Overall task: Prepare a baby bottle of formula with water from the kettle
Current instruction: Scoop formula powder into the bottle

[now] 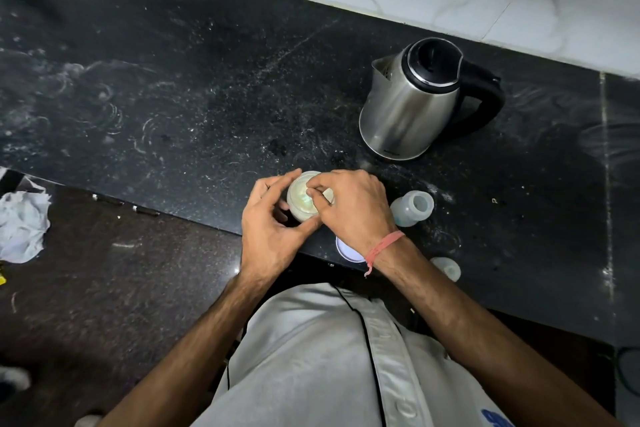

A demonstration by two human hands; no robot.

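Black speckled stone table [207,90]: runs across the view, dusted with pale ring marks; everything for the task sits near its front edge.

Brushed-steel electric kettle with black lid and handle [412,104]: upright at 1 o'clock from your hands, well apart from them, handle turned away to the right. Judged parked there so your right hand can reach it once the powder is in.

Round pale formula jar with a shiny foil seal [304,199]: at table's edge, dead centre. Your left hand [268,222] curls round its side to steady it; your right hand [353,204] pinches at the seal's rim, probably to peel it. Whether the seal has lifted, you cannot tell.

Translucent plastic baby bottle [412,208]: uncapped, mouth open, just beside your right hand at 3 o'clock. Likely kept close for scooping.

White round lid [348,250]: at 5 o'clock, partly under your right wrist.

Small translucent bottle cap [448,268]: further out at 4 o'clock, set aside.
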